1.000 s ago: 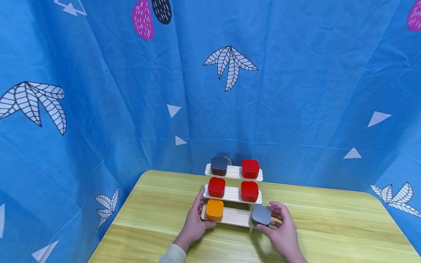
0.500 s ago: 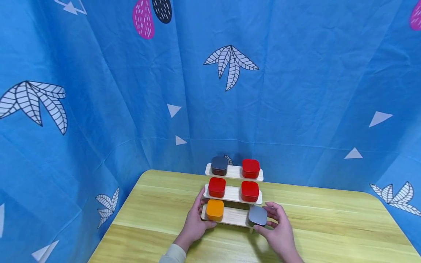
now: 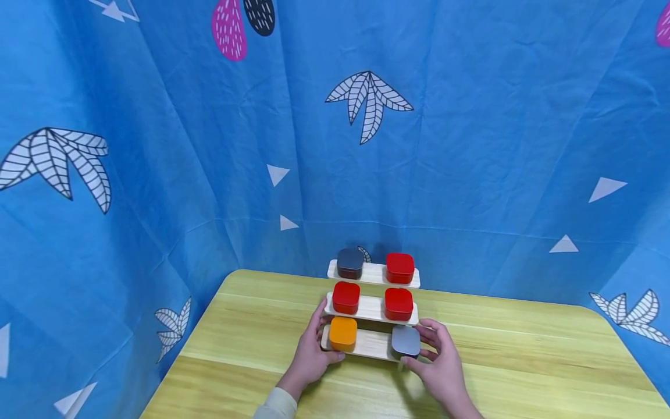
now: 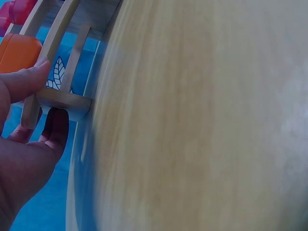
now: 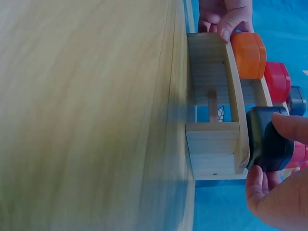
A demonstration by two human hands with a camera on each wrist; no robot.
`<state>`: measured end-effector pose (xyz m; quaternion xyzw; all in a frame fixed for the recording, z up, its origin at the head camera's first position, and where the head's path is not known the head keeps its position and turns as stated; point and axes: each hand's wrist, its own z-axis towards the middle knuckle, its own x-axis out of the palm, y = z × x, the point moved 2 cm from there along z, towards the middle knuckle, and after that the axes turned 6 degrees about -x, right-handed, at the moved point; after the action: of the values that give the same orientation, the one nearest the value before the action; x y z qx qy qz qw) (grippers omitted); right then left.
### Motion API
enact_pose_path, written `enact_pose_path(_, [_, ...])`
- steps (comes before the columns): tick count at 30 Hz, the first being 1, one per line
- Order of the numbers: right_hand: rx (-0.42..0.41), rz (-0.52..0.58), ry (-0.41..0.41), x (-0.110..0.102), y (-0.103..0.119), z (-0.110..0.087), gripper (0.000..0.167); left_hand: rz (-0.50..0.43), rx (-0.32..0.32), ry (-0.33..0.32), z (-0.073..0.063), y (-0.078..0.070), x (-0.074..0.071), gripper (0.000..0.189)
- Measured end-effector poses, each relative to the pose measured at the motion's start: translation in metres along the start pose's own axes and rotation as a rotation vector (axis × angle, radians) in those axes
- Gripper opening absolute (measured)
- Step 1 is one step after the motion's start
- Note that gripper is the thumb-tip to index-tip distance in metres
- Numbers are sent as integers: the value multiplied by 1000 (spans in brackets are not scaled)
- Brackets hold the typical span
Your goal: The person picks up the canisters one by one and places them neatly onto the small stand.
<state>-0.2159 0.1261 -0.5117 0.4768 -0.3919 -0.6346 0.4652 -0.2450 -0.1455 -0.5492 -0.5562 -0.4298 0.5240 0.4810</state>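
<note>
A three-step wooden rack (image 3: 373, 344) stands on the table, holding small square lidded boxes. My left hand (image 3: 310, 355) grips its left end; in the left wrist view the thumb lies on the lowest shelf's front and the fingers curl around the side. My right hand (image 3: 441, 361) holds a dark grey box (image 3: 405, 341) between thumb and fingers at that shelf's right end. In the right wrist view, the grey box (image 5: 269, 139) sits against the shelf board. An orange box (image 3: 342, 333) occupies the same shelf's left end, near my left thumb.
Two red boxes, one left (image 3: 346, 297) and one right (image 3: 399, 304), sit on the middle shelf. Up top are a dark box (image 3: 350, 263) and another red box (image 3: 400, 267). Behind the wooden table (image 3: 523, 349) hangs a blue patterned curtain (image 3: 471, 145).
My right hand has moved the grey box leftward, from the lowest shelf's right tip to farther onto the board. The left hand keeps its grip on the rack.
</note>
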Motion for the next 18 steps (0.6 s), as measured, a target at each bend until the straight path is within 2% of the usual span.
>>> enact_pose_path(10, [-14,3,6,4,-1,2,82,6,-6,-2,3,1,0,125])
enact_pose_path(18, [-20,40,1,8,1,2,82,0,44,6,1,3,-1,124])
